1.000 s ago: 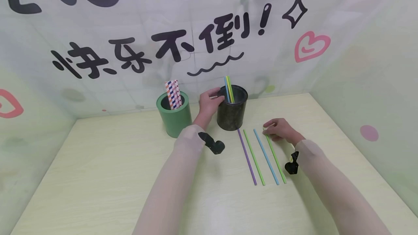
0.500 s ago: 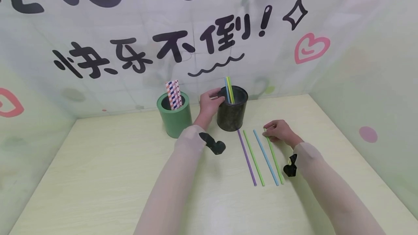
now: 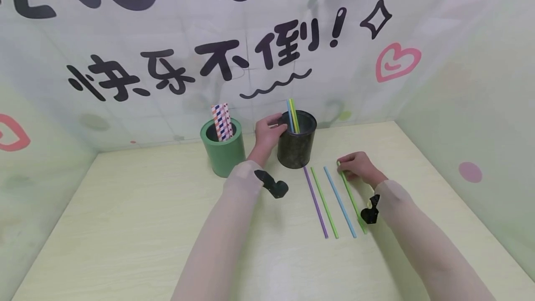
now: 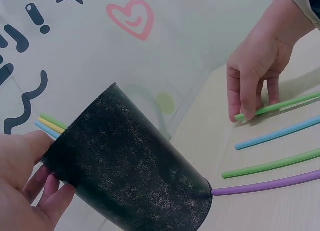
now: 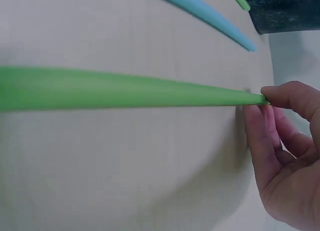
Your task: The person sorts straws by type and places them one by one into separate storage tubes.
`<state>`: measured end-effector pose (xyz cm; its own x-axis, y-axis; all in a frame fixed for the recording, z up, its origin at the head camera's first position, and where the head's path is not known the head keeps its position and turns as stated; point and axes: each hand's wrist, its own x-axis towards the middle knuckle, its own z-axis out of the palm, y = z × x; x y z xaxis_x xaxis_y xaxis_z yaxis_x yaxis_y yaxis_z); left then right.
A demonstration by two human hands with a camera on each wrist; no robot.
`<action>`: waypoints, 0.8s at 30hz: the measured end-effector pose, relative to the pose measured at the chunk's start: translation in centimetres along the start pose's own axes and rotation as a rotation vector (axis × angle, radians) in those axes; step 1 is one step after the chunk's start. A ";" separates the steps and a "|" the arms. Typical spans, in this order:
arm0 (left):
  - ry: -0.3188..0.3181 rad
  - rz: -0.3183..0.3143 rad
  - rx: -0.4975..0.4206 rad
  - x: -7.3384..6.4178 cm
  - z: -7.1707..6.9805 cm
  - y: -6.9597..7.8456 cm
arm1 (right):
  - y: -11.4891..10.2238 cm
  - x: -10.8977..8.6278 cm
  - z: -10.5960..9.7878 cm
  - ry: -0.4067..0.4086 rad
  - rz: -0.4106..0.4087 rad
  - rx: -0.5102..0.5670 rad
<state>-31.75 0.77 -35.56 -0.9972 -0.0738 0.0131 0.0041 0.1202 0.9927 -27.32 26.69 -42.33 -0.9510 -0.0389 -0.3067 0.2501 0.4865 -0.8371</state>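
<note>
My left hand point(image 3: 267, 134) holds the rim of a dark, mottled cylindrical cup point(image 3: 294, 150). In the left wrist view its thumb lies by the cup's mouth and its fingers bend against the side. Blue, yellow and green straws point(image 3: 294, 116) stand in the cup. To the right, my right hand point(image 3: 357, 165) pinches the far end of a green straw point(image 5: 135, 90) between thumb and fingers, just over the table. Left of that straw lie a blue straw point(image 3: 340, 202), another green straw point(image 3: 324, 202) and a purple straw point(image 3: 315, 202), roughly parallel.
A green cup point(image 3: 223, 158) with several patterned paper straws point(image 3: 222, 122) stands left of my left hand. Behind both cups rises a printed cloth wall point(image 3: 175, 120), and another wall point(image 3: 468, 152) bounds the pale wooden table point(image 3: 125, 226) on the right.
The right-hand green straw's near end swung left, then back right. My right fingers now pinch its far end, whose tip shows more clearly. The left hand and the dark cup stay put.
</note>
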 end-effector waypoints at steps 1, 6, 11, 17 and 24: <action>-0.004 -0.002 0.002 0.0 0.0 0.1 | -0.2 0.0 -0.1 0.000 -0.003 0.012; -0.012 -0.002 0.017 -0.2 -0.1 0.2 | -2.0 0.0 -0.9 -0.003 -0.072 0.114; -0.003 0.006 0.005 -0.2 -0.1 0.2 | -4.8 0.4 -1.5 0.051 -0.118 0.120; -0.010 0.004 -0.003 -0.3 -0.1 0.3 | -8.1 0.6 -2.4 0.113 -0.199 0.123; -0.007 0.001 -0.001 -0.3 -0.1 0.3 | -12.2 0.6 -3.0 0.178 -0.274 0.151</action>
<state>-31.44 0.73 -35.21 -0.9977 -0.0670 0.0136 0.0055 0.1195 0.9928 -31.51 23.37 -30.98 -0.9999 0.0087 0.0113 -0.0076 0.3438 -0.9390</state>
